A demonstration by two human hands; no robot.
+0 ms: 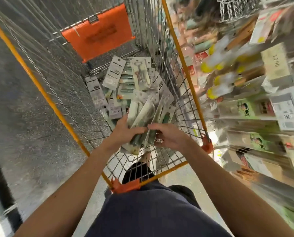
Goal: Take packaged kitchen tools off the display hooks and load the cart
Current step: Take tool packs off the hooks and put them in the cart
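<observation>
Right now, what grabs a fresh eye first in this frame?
The left hand and right hand grip a fanned bundle of green-handled carded tools over the near end of the orange-railed wire cart. Beyond it, a loose pile of grey carded packs lies on the cart floor, below a bright orange plastic flap at the far end.

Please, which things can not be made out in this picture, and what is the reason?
Head view, the shelves at right: motion blur hides hooks and products.
The bundle of packages: the left hand and right hand cover its near end; the count is unclear.
The orange panel on the cart: lettering blurred.
The loose packages in the cart: print too small.
</observation>
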